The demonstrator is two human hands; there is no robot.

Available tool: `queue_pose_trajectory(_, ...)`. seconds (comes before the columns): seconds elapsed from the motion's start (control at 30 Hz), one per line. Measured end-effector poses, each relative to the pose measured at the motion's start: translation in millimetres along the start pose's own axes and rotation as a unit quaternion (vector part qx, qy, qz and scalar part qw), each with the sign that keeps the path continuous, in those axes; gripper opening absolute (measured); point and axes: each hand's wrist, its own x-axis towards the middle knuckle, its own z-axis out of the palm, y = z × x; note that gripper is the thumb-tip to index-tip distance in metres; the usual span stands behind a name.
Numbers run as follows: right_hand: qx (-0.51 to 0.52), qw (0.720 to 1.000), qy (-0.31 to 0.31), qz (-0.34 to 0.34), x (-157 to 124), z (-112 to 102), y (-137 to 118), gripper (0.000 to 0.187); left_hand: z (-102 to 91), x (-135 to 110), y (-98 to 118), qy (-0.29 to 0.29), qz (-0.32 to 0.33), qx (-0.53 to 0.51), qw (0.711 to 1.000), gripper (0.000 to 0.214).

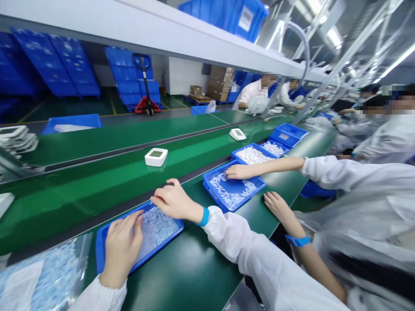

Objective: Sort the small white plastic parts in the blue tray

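Small pale blue and white strip-like pieces (162, 226) lie in a shallow blue tray (158, 249) on the green bench in front of me. At the tray's left end is my left hand (121, 244), its fingers curled towards the thumb; whatever they hold, if anything, is hidden. My right hand (178, 201) hovers over the tray's far edge with thumb and fingers pinched. Something tiny may be at those fingertips, too small to name. A blue band circles my right wrist.
A clear bag of similar pieces (48, 274) lies at the left. White devices with small screens (156, 157) sit on the green conveyor (126, 172). To the right, a co-worker's hand (240, 172) reaches into another blue tray (227, 207). Overhead runs a white beam (155, 32).
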Motion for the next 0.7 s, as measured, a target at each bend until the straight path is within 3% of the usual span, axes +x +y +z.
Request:
queue_pose_trajectory(0.13,-0.178,0.972,-0.043,0.144,-9,-75,29,0.025,5.1,-3,-6,-0.045,-0.026,0.006,0.999,0.028)
queue_pose_trajectory(0.23,-0.236,0.916,-0.091,0.311,-30,-117,58,0.022,7.9,-3,-8,-0.075,-0.044,0.007,0.996,0.031)
queue_pose_trajectory(0.3,-0.237,0.875,-0.135,0.4,-42,-132,76,0.023,8.9,-3,-8,-0.101,-0.061,0.014,0.993,0.033)
queue_pose_trajectory(0.4,-0.235,0.85,-0.158,0.444,-50,-137,89,0.024,7.6,-2,-7,-0.157,-0.089,0.043,0.983,0.037)
queue_pose_trajectory(0.5,-0.242,0.864,-0.145,0.416,-44,-125,79,0.028,4.0,-3,-4,-0.21,-0.115,0.124,0.963,0.041)
queue_pose_trajectory(0.57,-0.232,0.896,-0.151,0.347,-35,-109,63,0.027,2.6,-4,-2,-0.232,-0.117,0.173,0.95,0.04)
queue_pose_trajectory(0.63,-0.189,0.941,-0.17,0.223,-23,-85,44,0.025,3.1,-6,-2,-0.245,-0.101,0.189,0.945,0.038)
queue_pose_trajectory(0.7,-0.098,0.975,-0.193,0.053,-12,-52,27,0.024,4.6,-8,-4,-0.247,-0.081,0.189,0.947,0.035)
